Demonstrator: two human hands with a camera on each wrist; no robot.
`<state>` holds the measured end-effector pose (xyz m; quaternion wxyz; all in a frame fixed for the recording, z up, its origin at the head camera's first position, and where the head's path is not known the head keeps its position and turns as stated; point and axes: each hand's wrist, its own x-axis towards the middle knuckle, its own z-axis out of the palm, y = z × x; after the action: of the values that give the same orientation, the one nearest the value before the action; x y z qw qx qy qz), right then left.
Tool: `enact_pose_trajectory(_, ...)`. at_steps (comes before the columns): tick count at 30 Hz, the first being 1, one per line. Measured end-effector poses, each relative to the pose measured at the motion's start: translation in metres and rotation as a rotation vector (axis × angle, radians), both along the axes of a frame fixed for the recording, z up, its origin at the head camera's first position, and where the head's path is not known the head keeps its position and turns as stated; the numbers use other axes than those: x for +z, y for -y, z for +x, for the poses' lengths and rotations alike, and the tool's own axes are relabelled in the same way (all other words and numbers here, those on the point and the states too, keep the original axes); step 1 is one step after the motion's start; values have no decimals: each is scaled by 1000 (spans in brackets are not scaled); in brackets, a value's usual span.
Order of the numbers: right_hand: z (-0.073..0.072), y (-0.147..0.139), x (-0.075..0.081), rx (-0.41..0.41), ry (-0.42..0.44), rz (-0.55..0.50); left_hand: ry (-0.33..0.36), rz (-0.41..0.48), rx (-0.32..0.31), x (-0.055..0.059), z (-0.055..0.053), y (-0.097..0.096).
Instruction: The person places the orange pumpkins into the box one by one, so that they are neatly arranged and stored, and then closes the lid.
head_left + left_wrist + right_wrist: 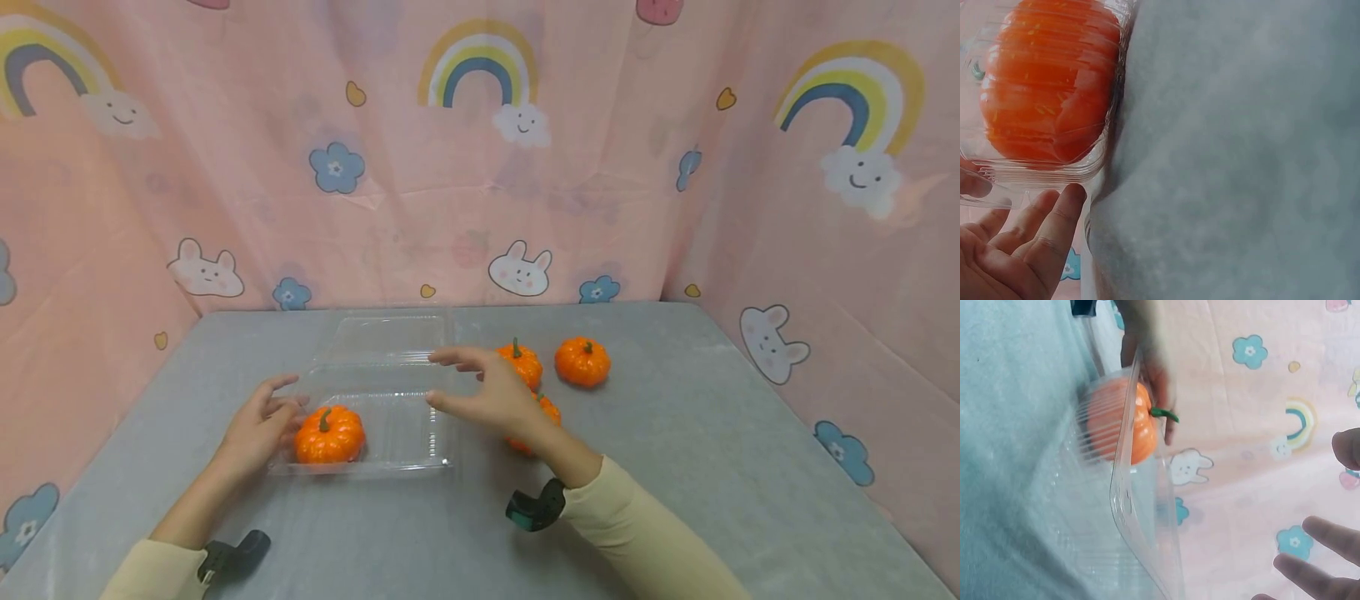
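Note:
A clear plastic clamshell container [397, 429] lies with its lid [390, 336] folded back, away from me. One orange toy pumpkin [330, 435] with a green stem sits at the left of its base. At the container's left edge is my left hand [258, 425]; in the left wrist view its thumb [974, 184] lies at the rim and its fingers are against the outer wall. My right hand [487, 392] hovers over the container's right side, thumb and fingers spread, holding nothing. In the right wrist view its fingers [1310, 575] stand apart from the container.
Right of the container are three more toy pumpkins: one at the back [521, 364], one partly behind my right wrist [547, 410], and one farther right [582, 362]. A grey cloth covers the table [675, 467]. Pink patterned curtains [420, 217] surround it at the back and sides.

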<state>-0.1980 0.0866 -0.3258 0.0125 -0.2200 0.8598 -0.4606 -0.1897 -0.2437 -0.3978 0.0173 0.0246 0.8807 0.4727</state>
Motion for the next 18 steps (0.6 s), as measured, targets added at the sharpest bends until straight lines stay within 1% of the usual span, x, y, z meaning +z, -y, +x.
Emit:
enact_pose_trajectory(6, 1, -12, -2, -38, -20, -41, -1, 8, 2, 0, 0, 0)
enact_pose_trajectory(9, 0, -18, -4, -44, -43, -59, 3, 15, 2, 0, 0, 0)
enact_pose_trajectory(12, -1, -24, -7, -45, -81, -59, 7, 10, 1, 0, 0, 0)
enact_pose_trajectory(18, -1, -37, -12, -85, -73, -24, 4, 0, -4, 0, 0, 1)
